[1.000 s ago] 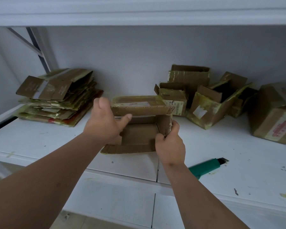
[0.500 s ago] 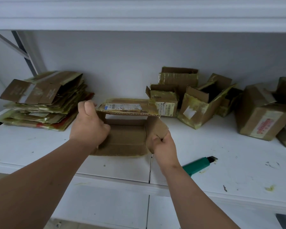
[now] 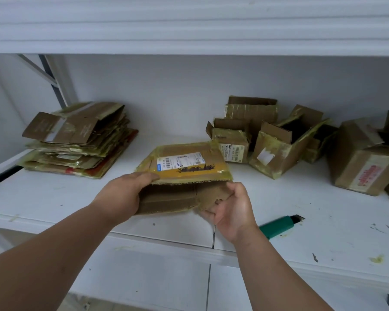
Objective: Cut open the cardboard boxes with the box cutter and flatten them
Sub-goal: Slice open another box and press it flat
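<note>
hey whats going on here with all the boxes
A person is flattening a cardboard box on a white shelf. The left hand grips its left side, and the right hand pinches a flap at its right end. The box is nearly collapsed. A green box cutter lies on the shelf beside the right wrist, not in use. A stack of flattened boxes sits at the left, and several unflattened boxes wait at the right.

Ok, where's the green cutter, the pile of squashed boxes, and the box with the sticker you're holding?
box cutter (image 3: pixel 276 226): head view, on its green handle.
stack of flattened boxes (image 3: pixel 76 140): head view, on the top sheet's brown face.
labelled box (image 3: pixel 184 163): head view, on its taped top panel, by the white label.
</note>
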`<move>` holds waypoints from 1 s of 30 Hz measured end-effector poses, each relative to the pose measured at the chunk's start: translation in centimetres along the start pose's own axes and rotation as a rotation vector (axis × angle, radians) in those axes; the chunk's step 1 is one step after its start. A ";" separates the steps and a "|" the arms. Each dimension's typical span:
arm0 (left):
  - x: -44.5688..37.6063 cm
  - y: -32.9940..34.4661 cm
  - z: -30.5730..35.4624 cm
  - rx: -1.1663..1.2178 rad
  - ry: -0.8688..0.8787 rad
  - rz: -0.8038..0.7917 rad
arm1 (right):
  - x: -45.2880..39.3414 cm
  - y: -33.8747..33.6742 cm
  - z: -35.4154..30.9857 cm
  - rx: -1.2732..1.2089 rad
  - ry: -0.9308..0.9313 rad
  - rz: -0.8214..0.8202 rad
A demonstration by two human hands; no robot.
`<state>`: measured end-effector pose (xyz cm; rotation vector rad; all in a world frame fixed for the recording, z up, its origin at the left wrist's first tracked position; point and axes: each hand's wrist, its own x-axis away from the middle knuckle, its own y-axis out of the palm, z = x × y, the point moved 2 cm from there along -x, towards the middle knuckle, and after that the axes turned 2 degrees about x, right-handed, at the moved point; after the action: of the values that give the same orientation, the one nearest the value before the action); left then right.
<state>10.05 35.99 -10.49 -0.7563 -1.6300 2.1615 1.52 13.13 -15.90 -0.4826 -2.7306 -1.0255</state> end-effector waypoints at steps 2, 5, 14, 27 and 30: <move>0.4 0.6 -0.2 0.018 0.013 -0.009 | 0.2 -0.2 0.2 0.045 0.024 0.006; 0.6 1.4 -0.6 0.046 0.046 -0.002 | 0.4 -0.5 0.6 0.080 0.028 0.081; 0.5 2.3 -1.3 0.071 -0.031 -0.295 | 1.1 -0.6 0.6 0.419 0.024 0.323; 1.2 7.1 -0.5 -0.185 -0.100 -0.529 | 2.2 0.4 2.7 2.030 -0.320 0.207; 0.9 7.6 -0.6 -0.151 -0.074 -0.507 | 1.5 0.5 3.5 2.103 -0.166 0.120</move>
<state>10.08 34.74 -18.05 -0.2564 -1.7997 1.7379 0.11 16.21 -17.78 -0.1993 -2.1659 1.8568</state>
